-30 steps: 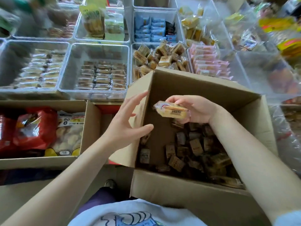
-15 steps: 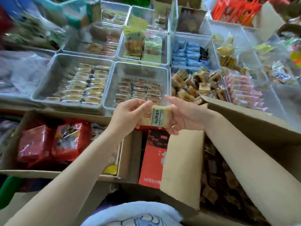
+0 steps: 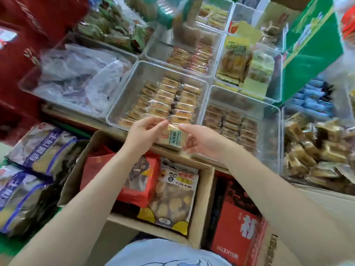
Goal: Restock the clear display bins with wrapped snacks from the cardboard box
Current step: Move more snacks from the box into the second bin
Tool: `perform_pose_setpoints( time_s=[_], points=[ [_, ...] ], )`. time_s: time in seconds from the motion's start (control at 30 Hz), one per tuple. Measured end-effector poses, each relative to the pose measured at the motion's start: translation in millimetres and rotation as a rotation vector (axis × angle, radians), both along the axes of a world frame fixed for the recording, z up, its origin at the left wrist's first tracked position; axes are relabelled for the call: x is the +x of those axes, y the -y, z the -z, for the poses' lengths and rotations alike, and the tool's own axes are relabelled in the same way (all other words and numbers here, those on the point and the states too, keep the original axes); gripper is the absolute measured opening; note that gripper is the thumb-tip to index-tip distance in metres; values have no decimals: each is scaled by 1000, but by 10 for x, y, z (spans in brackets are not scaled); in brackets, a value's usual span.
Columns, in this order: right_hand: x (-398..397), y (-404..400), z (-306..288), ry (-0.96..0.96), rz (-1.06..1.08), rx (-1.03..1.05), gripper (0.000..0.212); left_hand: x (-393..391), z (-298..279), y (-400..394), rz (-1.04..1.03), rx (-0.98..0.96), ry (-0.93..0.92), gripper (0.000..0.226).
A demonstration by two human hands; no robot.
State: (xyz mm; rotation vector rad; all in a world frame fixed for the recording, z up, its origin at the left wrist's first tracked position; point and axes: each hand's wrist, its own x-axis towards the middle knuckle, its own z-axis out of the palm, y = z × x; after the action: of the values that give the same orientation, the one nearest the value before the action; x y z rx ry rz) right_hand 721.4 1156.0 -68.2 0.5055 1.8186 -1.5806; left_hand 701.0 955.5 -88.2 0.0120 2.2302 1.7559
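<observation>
Both hands hold one wrapped snack [image 3: 173,138] between them, a pale yellow bar in clear film with a green-printed label, just over the near rim of a clear display bin [image 3: 123,104]. The left hand [image 3: 143,136] pinches the snack's left end with thumb and curled fingers, and the right hand [image 3: 201,140] grips the right end, its fingers tucked under the wrapper. Inside that bin lie neat rows of similar yellow wrapped bars [image 3: 167,100] (three columns, as far as the blur allows). Just to the right a second clear bin [image 3: 276,120] holds rows of darker brown wrapped pieces, and further right a heap of brown wrapped cakes [image 3: 315,148] sits piled loosely. To the left, another bin is filled with crumpled clear plastic bags [image 3: 76,77]. Below the hands an open cardboard box [image 3: 206,198] contains a red snack bag [image 3: 142,181] and a clear-windowed bag of yellowish pieces [image 3: 172,198]. A red carton [image 3: 236,229] stands just beside that box on the right. Purple-striped bags [image 3: 38,150] lie at the far left.
</observation>
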Motion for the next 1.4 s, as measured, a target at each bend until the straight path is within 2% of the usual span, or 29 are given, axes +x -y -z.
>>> perform_pose_setpoints(
  time_s=[0.13,0.27,0.4,0.5,0.57,0.7,0.8,1.03,1.23,1.4],
  points=[
    [-524,362,219,-94,-130,113,34,-414,194,319,-57,-50,-74,11],
    [-928,698,409,-162,-115,156,26,-798,423,584,-52,-144,-164,19],
    [-1213,982,638,-199,3,154,30,-1121,667,771,2,-379,-394,31],
    [-1265,1064,696,-204,16,161,28,-1252,818,879,33,-595,-507,41],
    [-1269,1082,696,-235,11,169,24,-1261,845,908,23,-651,-539,40],
    [-1241,1144,711,-260,-9,129,21,-1214,846,907,-50,-640,-605,32],
    [-1184,1197,774,-277,-19,81,24,-1161,913,899,-81,-628,-609,29],
    [-1154,1148,847,-407,-16,317,19,-1171,1010,872,-22,-695,-433,36],
    [-1190,1229,837,-579,40,324,21,-1247,924,918,-89,-622,-501,34],
    [-1148,1172,951,-499,-90,373,23,-1146,984,919,37,-793,-417,33]
  ],
)
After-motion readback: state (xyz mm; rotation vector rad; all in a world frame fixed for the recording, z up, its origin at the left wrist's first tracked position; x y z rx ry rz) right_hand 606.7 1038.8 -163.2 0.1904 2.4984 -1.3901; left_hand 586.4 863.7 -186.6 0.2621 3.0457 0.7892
